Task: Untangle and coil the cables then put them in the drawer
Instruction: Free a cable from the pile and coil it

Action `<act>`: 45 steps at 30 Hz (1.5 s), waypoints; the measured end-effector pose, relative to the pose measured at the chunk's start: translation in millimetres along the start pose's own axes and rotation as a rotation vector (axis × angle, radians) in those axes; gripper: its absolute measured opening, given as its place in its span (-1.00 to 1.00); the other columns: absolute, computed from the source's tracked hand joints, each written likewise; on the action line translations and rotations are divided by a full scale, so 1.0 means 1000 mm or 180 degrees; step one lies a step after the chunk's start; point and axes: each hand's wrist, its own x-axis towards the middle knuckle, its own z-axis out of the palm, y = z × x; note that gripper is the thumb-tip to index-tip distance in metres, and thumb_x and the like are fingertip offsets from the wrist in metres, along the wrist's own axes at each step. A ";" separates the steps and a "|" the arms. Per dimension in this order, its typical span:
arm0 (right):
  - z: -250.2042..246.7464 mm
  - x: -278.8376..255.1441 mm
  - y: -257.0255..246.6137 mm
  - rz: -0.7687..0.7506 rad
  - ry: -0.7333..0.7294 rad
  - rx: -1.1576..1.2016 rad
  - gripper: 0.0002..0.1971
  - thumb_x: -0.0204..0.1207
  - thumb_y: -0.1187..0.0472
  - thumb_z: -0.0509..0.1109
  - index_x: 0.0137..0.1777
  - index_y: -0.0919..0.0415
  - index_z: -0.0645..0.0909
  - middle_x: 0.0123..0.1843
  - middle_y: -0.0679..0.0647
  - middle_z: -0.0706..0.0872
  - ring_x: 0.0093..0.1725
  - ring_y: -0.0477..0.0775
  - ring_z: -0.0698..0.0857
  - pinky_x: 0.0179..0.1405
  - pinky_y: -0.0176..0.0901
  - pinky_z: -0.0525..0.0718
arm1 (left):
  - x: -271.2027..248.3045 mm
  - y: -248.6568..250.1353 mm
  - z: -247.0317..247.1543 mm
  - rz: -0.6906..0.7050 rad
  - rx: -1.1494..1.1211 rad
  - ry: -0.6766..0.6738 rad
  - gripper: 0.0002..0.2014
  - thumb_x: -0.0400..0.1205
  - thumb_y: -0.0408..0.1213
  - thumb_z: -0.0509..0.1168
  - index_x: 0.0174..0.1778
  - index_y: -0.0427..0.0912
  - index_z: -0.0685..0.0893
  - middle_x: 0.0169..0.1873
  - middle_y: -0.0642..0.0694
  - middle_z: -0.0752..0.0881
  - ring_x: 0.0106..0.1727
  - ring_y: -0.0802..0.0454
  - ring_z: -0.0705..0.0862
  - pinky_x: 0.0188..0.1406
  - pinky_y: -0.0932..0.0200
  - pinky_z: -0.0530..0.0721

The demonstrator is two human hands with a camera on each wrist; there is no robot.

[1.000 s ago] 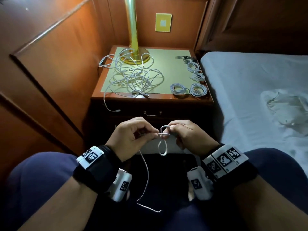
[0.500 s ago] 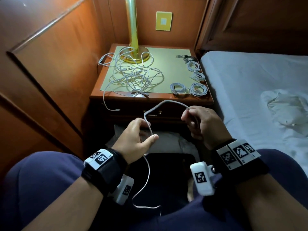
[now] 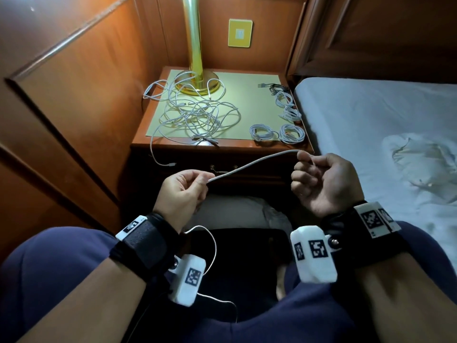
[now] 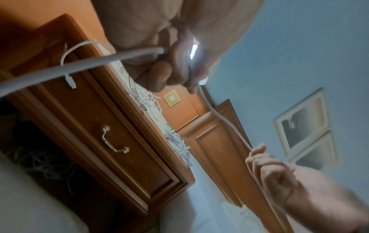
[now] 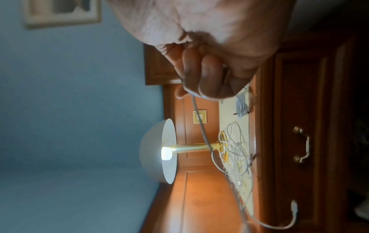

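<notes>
A white cable (image 3: 249, 165) stretches between my two hands in front of the nightstand. My left hand (image 3: 183, 191) pinches it at the lower left, and its loose tail (image 3: 212, 246) drops past my wrist into my lap. My right hand (image 3: 319, 179) grips the other end with curled fingers (image 5: 201, 78), higher and to the right. The same cable (image 4: 225, 121) runs from my left hand to my right hand in the left wrist view. A tangle of white cables (image 3: 197, 115) lies on the nightstand top. Several coiled cables (image 3: 277, 131) sit at its right side. The drawer (image 4: 103, 138) is closed.
A brass lamp (image 3: 195, 45) stands at the back of the nightstand (image 3: 222, 147), with cable looped round its base. One cable end (image 3: 170, 164) hangs over the front edge. A bed (image 3: 376, 125) with a crumpled white cloth (image 3: 420, 164) is on the right. Wood panelling lies left.
The small loop held between both hands has been pulled out. My hands moved apart, the right one up and to the right, and the cable now runs nearly straight between them.
</notes>
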 end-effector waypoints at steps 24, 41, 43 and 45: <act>0.018 -0.004 0.054 0.0195 -0.1754 -0.2766 -0.61 0.81 0.15 0.09 -0.22 0.27 0.54 -0.60 0.04 0.26 -0.65 -0.04 0.19 -0.70 -0.35 0.21 | -0.016 0.000 0.016 0.0592 0.0925 -0.1082 -0.82 0.68 -0.29 0.36 0.19 -0.11 0.73 -0.14 0.07 0.77 -0.38 0.20 0.63 -0.36 0.34 0.59; 0.010 0.004 0.047 0.0420 -0.1512 -0.2725 -0.84 0.62 0.41 0.38 0.06 0.33 0.80 -0.27 0.19 0.75 -0.29 0.02 0.75 -0.14 -0.11 0.80 | -0.013 -0.004 0.014 0.0021 0.1163 -0.0328 -0.86 0.59 -0.23 0.51 -0.22 0.15 0.84 -0.35 0.08 0.85 -0.32 0.15 0.81 -0.27 0.29 0.75; 0.010 0.002 0.047 0.0345 -0.1582 -0.2750 -0.85 0.58 0.42 0.44 0.08 0.29 0.80 -0.19 0.21 0.82 -0.17 0.08 0.82 0.02 -0.02 0.80 | -0.013 -0.003 0.017 -0.0086 0.0893 -0.0261 -0.84 0.60 -0.26 0.50 -0.23 0.12 0.85 -0.35 -0.02 0.85 -0.41 0.12 0.75 -0.37 0.29 0.71; 0.009 0.003 0.049 -0.0121 -0.1515 -0.3241 -0.88 0.50 0.33 0.56 0.01 0.27 0.83 -0.22 0.17 0.86 -0.21 0.01 0.81 -0.10 -0.09 0.77 | -0.014 -0.002 0.019 -0.0166 0.0669 -0.0252 -0.87 0.59 -0.29 0.50 -0.21 0.05 0.86 -0.34 -0.11 0.85 -0.44 0.11 0.71 -0.39 0.26 0.71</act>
